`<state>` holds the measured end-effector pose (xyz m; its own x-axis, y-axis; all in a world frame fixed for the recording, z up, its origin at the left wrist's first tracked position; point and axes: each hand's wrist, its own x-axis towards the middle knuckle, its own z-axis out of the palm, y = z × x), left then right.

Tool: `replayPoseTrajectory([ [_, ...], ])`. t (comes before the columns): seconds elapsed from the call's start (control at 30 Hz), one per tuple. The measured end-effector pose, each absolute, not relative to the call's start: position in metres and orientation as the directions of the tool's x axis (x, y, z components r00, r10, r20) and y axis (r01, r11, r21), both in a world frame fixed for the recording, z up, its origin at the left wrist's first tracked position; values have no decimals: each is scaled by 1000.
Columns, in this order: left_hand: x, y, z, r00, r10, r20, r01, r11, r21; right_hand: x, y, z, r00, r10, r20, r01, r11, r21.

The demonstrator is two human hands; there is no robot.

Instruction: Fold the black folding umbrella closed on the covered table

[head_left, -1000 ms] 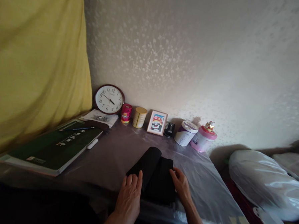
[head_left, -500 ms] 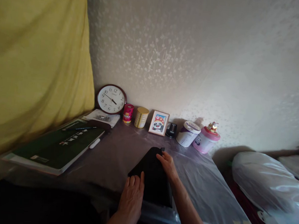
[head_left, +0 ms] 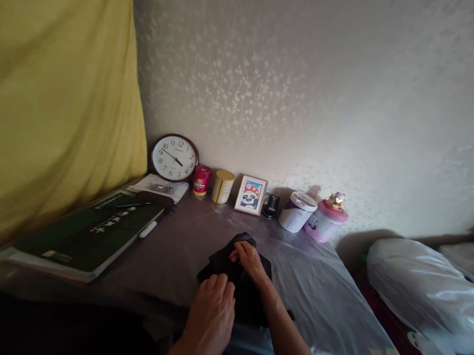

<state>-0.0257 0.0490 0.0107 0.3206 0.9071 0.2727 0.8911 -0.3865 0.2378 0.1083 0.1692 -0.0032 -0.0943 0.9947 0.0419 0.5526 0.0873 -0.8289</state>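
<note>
A black, soft, cloth-like item (head_left: 250, 302) lies near the front of the covered table, its far part raised in folds. I cannot make out what kind of item it is. My left hand (head_left: 212, 311) is closed at its near left side, with curled fingers whose tips are hidden. Further forward, my right hand (head_left: 249, 260) pinches the folded upper part between thumb and fingers. Black material spreads under and around both hands.
A wall clock (head_left: 175, 157), a red can (head_left: 201, 181), a yellow can (head_left: 222, 187), a picture frame (head_left: 251, 194), a black stapler-like object (head_left: 271, 206) and two tubs (head_left: 297, 212) line the back. A green book (head_left: 86, 238) lies left, plastic-wrapped bundles (head_left: 422, 288) right.
The black item was smooth and flat; now its far part is folded and bunched. My right hand has moved left and nearer, and my left hand's fingers have curled in.
</note>
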Motion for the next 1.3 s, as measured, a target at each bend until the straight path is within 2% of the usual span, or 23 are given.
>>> replayPoseTrajectory([
  [0.07, -16, 56, 6, 438, 848, 299, 849, -499, 174, 108, 168, -1, -91, 995, 38, 540, 81, -838],
  [0.17, -7, 68, -18, 476, 816, 329, 830, -540, 139, 107, 168, 0, -93, 995, 29, 525, 73, -848],
  [0.27, -6, 75, -45, 352, 853, 385, 907, -412, 84, 106, 167, -1, -96, 995, 34, 528, 80, -846],
  [0.33, -6, 75, -56, 321, 863, 391, 926, -373, 63, 106, 163, -4, -106, 990, 96, 561, 139, -816],
  [0.4, -6, 73, -60, 301, 864, 404, 933, -354, 61, 108, 157, -6, -148, 961, 233, 628, 273, -729],
  [0.47, -4, 70, -60, 280, 862, 422, 941, -334, 58, 113, 150, -10, -251, 890, 380, 679, 442, -586],
  [0.53, -1, 69, -60, 270, 857, 439, 948, -317, 36, 120, 148, -14, -362, 806, 469, 684, 571, -454],
  [0.6, 1, 68, -61, 269, 852, 449, 953, -302, 1, 127, 152, -19, -417, 759, 500, 678, 626, -385],
  [0.73, 2, 66, -64, 245, 869, 429, 966, -255, -35, 138, 175, -27, -429, 752, 501, 703, 626, -337],
  [0.87, 1, 63, -64, 236, 874, 425, 970, -241, -42, 143, 201, -31, -431, 766, 476, 713, 613, -341],
  [1.07, 1, 62, -61, 223, 897, 382, 973, -226, -38, 148, 224, -32, -441, 821, 362, 738, 562, -374],
  [1.23, -3, 61, -59, 228, 920, 320, 968, -250, 29, 150, 230, -33, -308, 907, 288, 722, 420, -550],
  [1.3, -4, 60, -57, 237, 927, 292, 967, -254, 21, 149, 232, -33, -255, 928, 274, 717, 371, -590],
])
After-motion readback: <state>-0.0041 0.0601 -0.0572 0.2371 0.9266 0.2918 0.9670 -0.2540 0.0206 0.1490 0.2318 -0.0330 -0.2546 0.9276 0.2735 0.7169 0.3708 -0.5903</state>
